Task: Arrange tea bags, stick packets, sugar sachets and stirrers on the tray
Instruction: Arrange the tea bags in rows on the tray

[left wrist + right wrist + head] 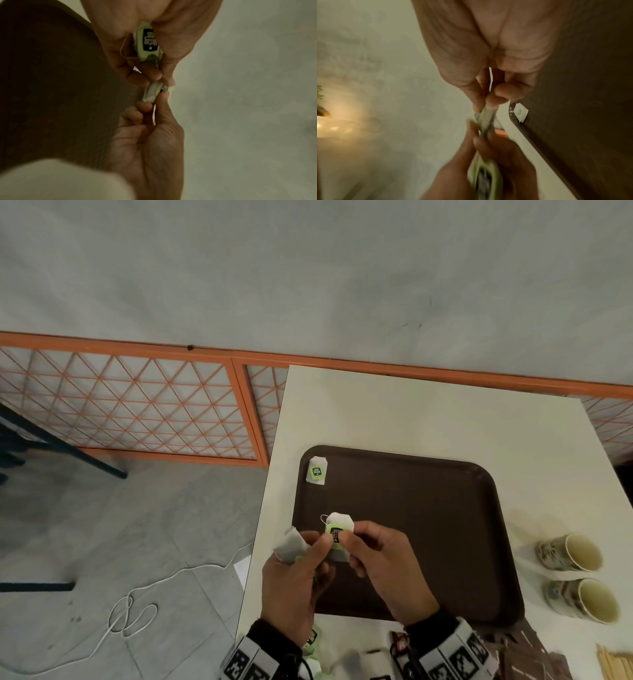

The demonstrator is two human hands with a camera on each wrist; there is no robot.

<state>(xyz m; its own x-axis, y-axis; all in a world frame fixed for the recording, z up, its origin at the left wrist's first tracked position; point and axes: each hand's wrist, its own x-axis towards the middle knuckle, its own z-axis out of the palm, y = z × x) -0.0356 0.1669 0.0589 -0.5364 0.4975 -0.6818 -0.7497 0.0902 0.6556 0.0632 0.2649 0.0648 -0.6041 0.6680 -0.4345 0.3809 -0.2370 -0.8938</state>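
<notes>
Presently both hands over brown tray [428, 508], left hand [294, 587] gripping tea bags [291, 546], right hand [383, 559] pinching tagged tea bag [337, 525], another tea bag [317, 470] in tray's far-left corner.

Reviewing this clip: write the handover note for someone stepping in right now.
Left hand grips a bunch of tea bags. Right hand pinches one tea bag from that bunch, above the tray's near-left part.
Done: one placed tea bag lies in the far-left corner of the tray.
Left: the remaining tea bags, then the packets and stirrers at the table's near edge. Two paper cups lie right of the tray.
</notes>
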